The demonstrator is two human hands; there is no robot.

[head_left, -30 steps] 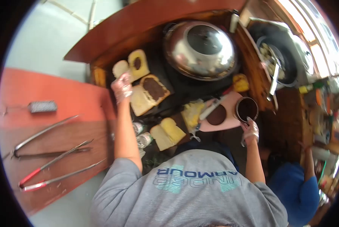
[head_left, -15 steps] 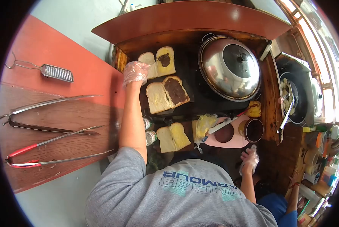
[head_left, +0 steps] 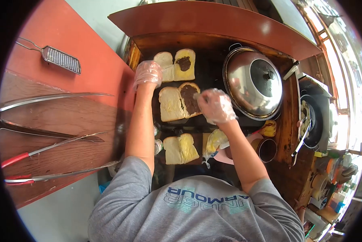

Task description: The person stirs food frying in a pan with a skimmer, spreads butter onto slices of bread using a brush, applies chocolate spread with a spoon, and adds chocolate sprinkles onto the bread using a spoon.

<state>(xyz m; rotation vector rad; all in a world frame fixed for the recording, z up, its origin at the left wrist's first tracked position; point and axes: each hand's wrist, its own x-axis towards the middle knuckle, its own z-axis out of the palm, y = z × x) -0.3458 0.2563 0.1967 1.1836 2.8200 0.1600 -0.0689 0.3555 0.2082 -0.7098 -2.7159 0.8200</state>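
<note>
My left hand (head_left: 148,73), in a clear plastic glove, is at the left edge of an opened pair of bread slices (head_left: 163,66). Its fingertips are hidden beneath the hand. The right slice of that pair has yellow spread and a dark brown patch (head_left: 183,63). My right hand (head_left: 216,105), also gloved, is curled at the right edge of a slice covered with brown spread (head_left: 189,98). Whether it grips the slice is unclear. A plain slice (head_left: 171,104) lies against that one. Nearer me is another pair, one plain slice (head_left: 173,150) and one slice with yellow spread (head_left: 188,148).
A large domed lid (head_left: 245,82) covers a pan to the right on the dark griddle. A red board (head_left: 213,24) rises behind it. Tongs (head_left: 55,97) and a grater (head_left: 61,59) rest on the left table. A yellow-filled bag (head_left: 216,142) and brown pot (head_left: 267,150) sit front right.
My right hand has moved up and left, from beside the pot to the brown-spread slice. My left hand has stayed near the far bread, its fingers now less visible. The view has shifted slightly.
</note>
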